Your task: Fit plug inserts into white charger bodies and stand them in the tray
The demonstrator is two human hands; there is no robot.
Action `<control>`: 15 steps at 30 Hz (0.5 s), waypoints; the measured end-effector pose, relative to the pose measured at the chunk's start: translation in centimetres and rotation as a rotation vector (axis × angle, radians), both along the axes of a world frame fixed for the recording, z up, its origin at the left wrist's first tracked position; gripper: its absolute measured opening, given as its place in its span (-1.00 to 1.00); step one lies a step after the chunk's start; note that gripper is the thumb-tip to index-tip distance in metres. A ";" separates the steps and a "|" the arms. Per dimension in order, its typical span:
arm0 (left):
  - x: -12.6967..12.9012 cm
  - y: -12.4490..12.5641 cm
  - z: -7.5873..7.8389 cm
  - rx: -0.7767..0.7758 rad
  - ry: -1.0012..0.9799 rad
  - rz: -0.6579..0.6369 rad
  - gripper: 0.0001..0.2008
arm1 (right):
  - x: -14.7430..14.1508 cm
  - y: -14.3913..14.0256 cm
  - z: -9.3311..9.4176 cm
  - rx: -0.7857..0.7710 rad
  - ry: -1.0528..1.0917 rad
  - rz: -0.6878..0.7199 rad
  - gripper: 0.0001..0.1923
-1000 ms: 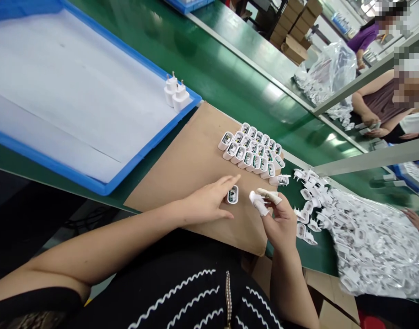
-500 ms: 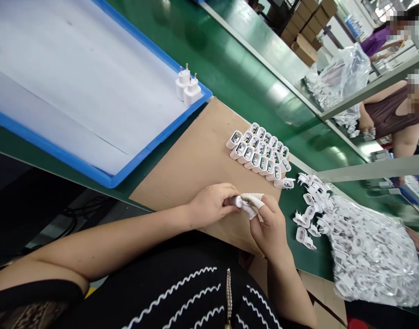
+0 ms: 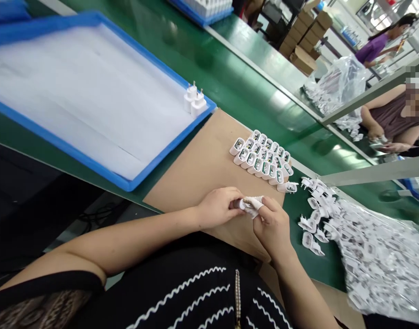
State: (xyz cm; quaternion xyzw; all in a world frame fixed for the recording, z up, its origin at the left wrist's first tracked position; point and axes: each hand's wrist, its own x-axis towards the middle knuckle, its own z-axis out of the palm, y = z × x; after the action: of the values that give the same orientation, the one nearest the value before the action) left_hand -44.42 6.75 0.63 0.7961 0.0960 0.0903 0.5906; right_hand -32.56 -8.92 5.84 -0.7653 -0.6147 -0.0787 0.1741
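1. While both hands are meeting just below the centre of the frame, the left hand (image 3: pixel 218 208) and the right hand (image 3: pixel 271 224) are together pinching one small white charger part (image 3: pixel 242 204) between their fingertips.
2. Fingers on both hands are closing narrowly around that part; the right hand's thumb and forefinger are wearing pale finger cots (image 3: pixel 254 202). Most of the part is being hidden by the fingers, so its exact shape is not clear.
3. Both hands are hovering over a brown cardboard sheet (image 3: pixel 199 169) that is lying on the green table (image 3: pixel 230 82).
4. Just above the hands, at centre right, a block of open white charger shells (image 3: pixel 262 155) is standing in tight rows on the cardboard.
5. At right, loose white plug caps (image 3: pixel 312 219) are lying scattered on the table beside a clear plastic bag (image 3: pixel 377 256) full of more of them.
6. At upper left, a blue tray (image 3: pixel 154 155) with a white lining is holding two finished chargers (image 3: pixel 195 101), standing side by side in its near-right corner.
7. At far right, another person's arm (image 3: pixel 384 132) is resting at a neighbouring station.
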 end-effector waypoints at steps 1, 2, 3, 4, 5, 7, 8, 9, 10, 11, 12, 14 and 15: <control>0.0 -0.2 0.2 0.023 0.003 0.000 -0.85 | 0.0 -0.1 -0.2 0.024 0.033 0.005 -0.66; -0.1 -0.3 0.4 0.048 0.002 -0.002 -0.84 | 0.0 -0.3 -0.3 0.049 0.092 0.010 -0.62; -0.4 -0.3 0.8 0.065 -0.005 -0.006 -0.83 | -0.1 -0.6 -0.4 0.075 0.176 0.013 -0.52; -0.8 -0.2 1.2 0.064 -0.021 -0.005 -0.82 | -0.1 -1.1 -0.4 0.105 0.277 0.006 -0.38; -1.4 0.3 1.9 0.046 -0.049 0.011 -0.80 | 0.0 -1.8 -0.4 0.141 0.377 -0.017 -0.25; -2.8 2.3 3.4 0.013 -0.123 0.120 -0.74 | 0.7 -4.0 -0.4 0.253 0.491 -0.163 -0.12; -3.6 4.1 4.2 0.023 -0.158 0.219 -0.71 | 1.5 -5.5 -0.6 0.310 0.478 -0.282 -0.13; -4.4 6.2 4.9 0.063 -0.182 0.347 -0.67 | 2.6 -7.2 -1.0 0.355 0.412 -0.422 -0.18; -4.9 8.8 5.6 0.134 -0.187 0.488 -0.65 | 3.8 -9.0 -1.5 0.362 0.315 -0.565 -0.24; -5.2 11.8 6.1 0.221 -0.173 0.635 -0.63 | 5.1 -10.8 -2.1 0.328 0.202 -0.683 -0.30; -5.1 14.8 6.4 0.304 -0.140 0.768 -0.62 | 6.5 -12.7 -2.9 0.283 0.086 -0.783 -0.33; -4.0 20.4 6.2 0.434 -0.029 0.935 -0.65 | 8.8 -16.0 -4.5 0.166 -0.065 -0.910 -0.31; -3.1 22.6 5.9 0.460 0.032 0.981 -0.67 | 9.7 -17.3 -5.3 0.110 -0.090 -0.934 -0.28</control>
State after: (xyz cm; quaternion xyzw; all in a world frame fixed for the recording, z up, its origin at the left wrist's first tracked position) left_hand -47.50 29.34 6.56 0.7680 0.4431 0.3619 0.2879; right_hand -22.90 -26.17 0.53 -0.9454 -0.2064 -0.2141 0.1335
